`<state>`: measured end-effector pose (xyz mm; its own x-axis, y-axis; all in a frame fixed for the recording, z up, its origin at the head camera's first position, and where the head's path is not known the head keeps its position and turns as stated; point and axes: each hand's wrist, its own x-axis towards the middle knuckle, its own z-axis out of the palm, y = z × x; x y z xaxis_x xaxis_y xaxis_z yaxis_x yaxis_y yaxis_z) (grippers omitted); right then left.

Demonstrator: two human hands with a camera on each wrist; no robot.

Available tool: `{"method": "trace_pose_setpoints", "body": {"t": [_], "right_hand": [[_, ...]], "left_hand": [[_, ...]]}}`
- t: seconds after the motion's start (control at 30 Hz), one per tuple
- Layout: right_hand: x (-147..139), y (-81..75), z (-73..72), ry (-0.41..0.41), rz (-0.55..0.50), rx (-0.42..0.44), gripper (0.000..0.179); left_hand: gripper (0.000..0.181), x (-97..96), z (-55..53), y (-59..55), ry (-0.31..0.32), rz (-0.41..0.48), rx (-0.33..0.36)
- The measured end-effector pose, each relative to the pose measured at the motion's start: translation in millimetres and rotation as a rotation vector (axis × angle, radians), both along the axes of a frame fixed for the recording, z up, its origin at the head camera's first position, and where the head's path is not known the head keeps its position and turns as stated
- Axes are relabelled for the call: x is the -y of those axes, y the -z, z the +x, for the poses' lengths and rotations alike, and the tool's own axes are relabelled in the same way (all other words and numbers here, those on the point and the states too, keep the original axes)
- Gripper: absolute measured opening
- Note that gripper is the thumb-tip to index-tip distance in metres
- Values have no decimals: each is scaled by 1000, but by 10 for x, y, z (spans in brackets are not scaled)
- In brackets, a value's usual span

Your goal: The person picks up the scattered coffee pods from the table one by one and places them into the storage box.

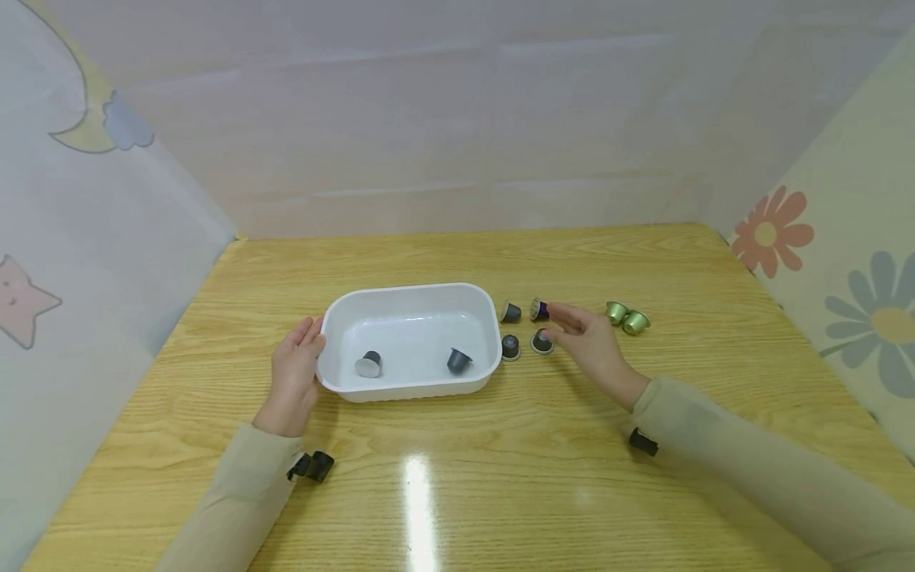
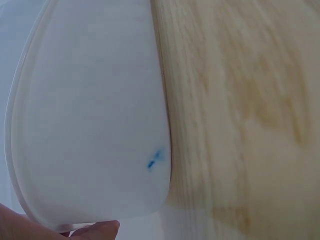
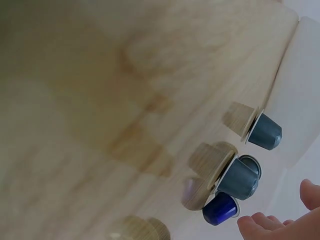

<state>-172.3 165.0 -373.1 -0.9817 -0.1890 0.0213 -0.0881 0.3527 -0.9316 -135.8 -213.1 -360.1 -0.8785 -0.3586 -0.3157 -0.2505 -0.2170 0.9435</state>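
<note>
left hand [image 1: 290,375] pinching a white oblong plastic tray [image 1: 407,392], the right hand [image 1: 595,343], thumb and fingers apart, should squarely straddle one purple cup-shaped capsule [image 1: 541,311].

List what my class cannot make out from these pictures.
Purple capsule, head view: partly hidden by the right hand.
Left hand, left wrist view: mostly cut off by the bottom edge.
Blue mark on the tray, left wrist view: too blurred to identify.
Lettering, if any, on the green capsules, head view: too small.
</note>
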Motion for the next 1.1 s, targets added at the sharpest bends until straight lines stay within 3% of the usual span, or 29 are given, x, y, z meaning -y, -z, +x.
{"method": "trace_pose_setpoints", "body": {"t": [0.73, 1.1], "right_hand": [[-84, 113, -160, -41, 159, 175, 57], [-89, 154, -260, -50, 286, 198, 54]], "left_hand": [[54, 9, 0, -7, 8, -4, 7], [54, 8, -7, -7, 7, 3, 11]]}}
